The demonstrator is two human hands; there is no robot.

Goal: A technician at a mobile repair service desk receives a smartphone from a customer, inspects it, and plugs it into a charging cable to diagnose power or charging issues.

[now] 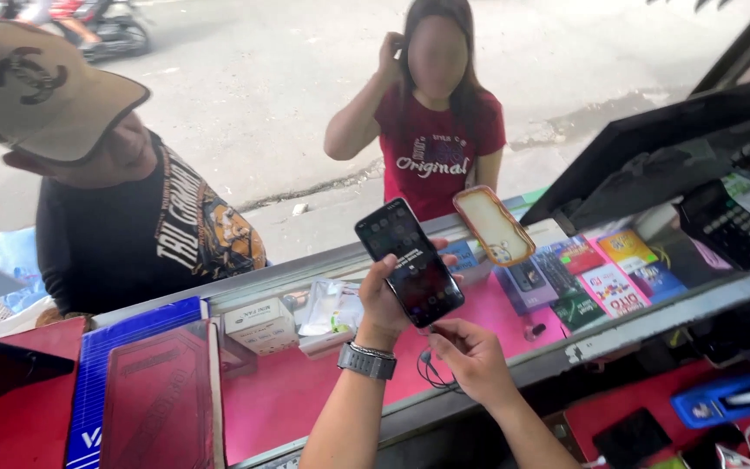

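Phone [410,260] is gripped upright by the left hand [381,300]; the cable [431,369] plug is pinched by the right hand [470,352] below and should be aligned straight with the port.

Black cable [431,369] end hidden under phone [410,260].

Open-front stall in daylight, pink glass counter [305,391] with metal edge across the near side, grey concrete street [262,95] beyond, parked motorbike [106,26] far left, dark monitor [653,148] right, two people standing outside the counter
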